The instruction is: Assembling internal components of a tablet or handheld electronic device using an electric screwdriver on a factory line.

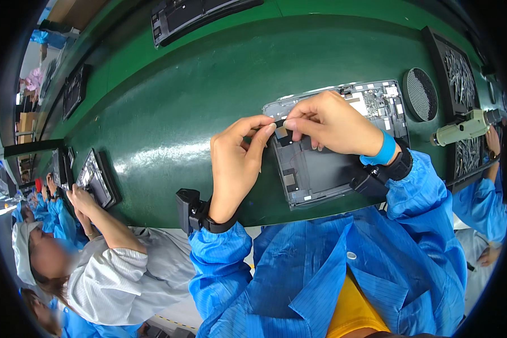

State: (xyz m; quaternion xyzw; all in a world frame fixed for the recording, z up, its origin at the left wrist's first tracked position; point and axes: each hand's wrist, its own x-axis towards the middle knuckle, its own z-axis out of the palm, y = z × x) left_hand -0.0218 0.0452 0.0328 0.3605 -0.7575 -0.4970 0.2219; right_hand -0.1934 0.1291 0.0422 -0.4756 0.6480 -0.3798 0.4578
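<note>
An opened flat electronic device (332,174), dark grey with a circuit board along its far side, lies before me on the green table. Over its far left corner both my hands meet. My left hand (235,163) pinches the left end of a small black strip (279,123) between thumb and forefinger. The strip's other end is pinched by the thumb and forefinger of my right hand (329,125), whose other fingers curl above the device. Whether the strip touches the device I cannot tell. A blue band and a black strap circle my right wrist.
Right of the device stand a round dish (421,94) of tiny parts and a black tray (434,53) of small metal pieces. A pale green power screwdriver (462,129) lies across the tray. Another device (200,14) lies at the far edge. A co-worker (112,270) works at left.
</note>
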